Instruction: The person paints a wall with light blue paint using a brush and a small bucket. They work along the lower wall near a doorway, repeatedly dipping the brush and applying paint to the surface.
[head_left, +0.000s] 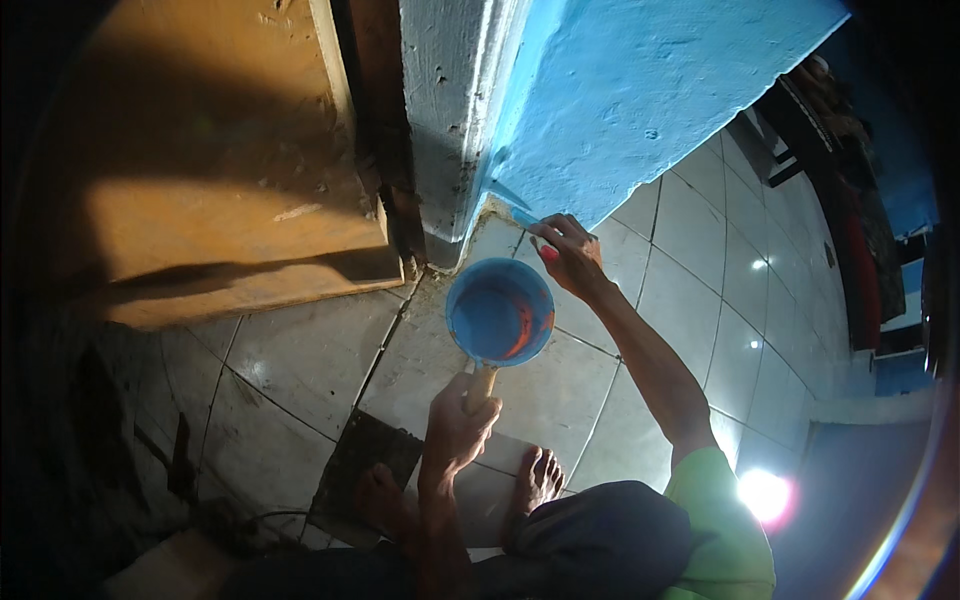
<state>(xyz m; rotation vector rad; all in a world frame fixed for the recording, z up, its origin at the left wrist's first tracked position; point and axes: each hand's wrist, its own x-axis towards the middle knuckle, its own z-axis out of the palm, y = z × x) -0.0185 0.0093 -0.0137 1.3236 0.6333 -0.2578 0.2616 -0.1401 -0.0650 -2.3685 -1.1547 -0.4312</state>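
My left hand (456, 426) is closed around the pale handle (481, 384) of a blue dipper (487, 319). Inside the dipper is blue, with an orange-red smear along its right side; how much paint it holds is hard to tell. My right hand (576, 262) grips a paintbrush (550, 253) whose visible handle part is red. Its blue-coated tip lies at the bottom edge of the light-blue wall (637, 97), close to the floor corner. Just left of that wall stands a grey-white door frame post (442, 112), with blue paint along the shared edge.
An orange-brown wooden door panel (247, 225) stands to the left. White floor tiles (300, 367) run underneath, with a dark patch (360, 457) near my bare feet (540, 476). Dark furniture (840, 165) is at the far right, and a bright light (765, 495) shines lower right.
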